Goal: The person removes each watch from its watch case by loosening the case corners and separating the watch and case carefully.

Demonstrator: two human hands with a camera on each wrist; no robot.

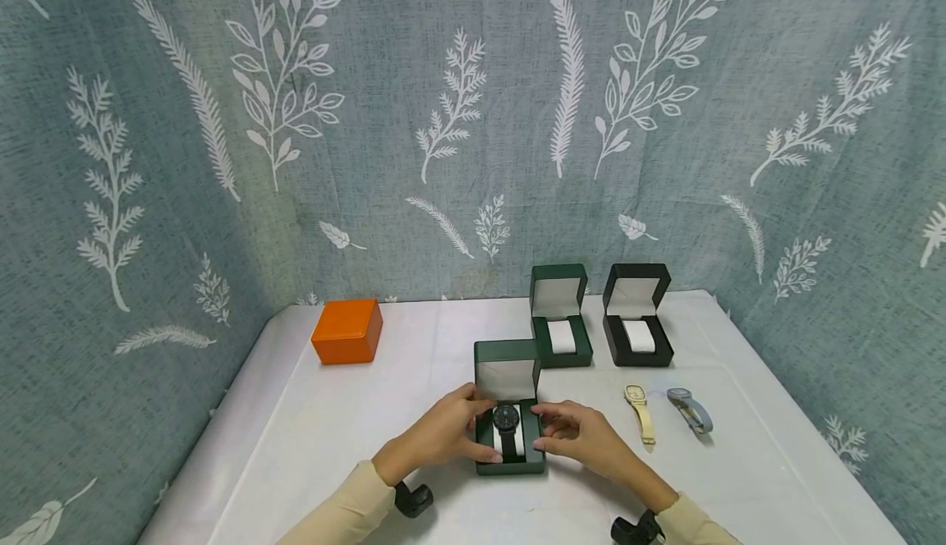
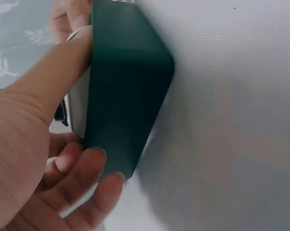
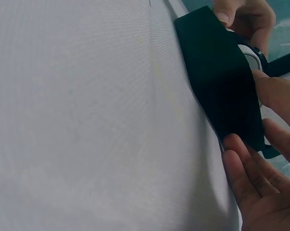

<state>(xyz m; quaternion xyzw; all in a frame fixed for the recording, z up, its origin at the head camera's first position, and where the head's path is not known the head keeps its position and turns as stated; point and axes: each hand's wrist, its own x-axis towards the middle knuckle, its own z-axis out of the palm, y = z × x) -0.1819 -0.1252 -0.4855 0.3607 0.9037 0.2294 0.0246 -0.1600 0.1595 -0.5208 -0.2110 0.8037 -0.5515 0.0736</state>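
Note:
An open green watch box [image 1: 510,469] stands on the table in front of the person, its lid raised at the back. Inside it, a black watch [image 1: 506,419] lies around a white cushion. The left hand [image 1: 451,423] holds the box's left side. Its thumb [image 2: 63,72] reaches over the top edge in the left wrist view, and its other fingers bend against the side wall. On the opposite side, the right hand [image 1: 580,437] holds the box with fingertips at the rim and fingers [image 3: 239,166] low on the wall.
Behind stand another open green box [image 1: 566,359] and an open black box [image 1: 643,359], each with a white cushion. A closed orange box [image 1: 347,332] is at the back left. A gold watch [image 1: 640,414] and a blue-grey watch [image 1: 691,410] lie at the right.

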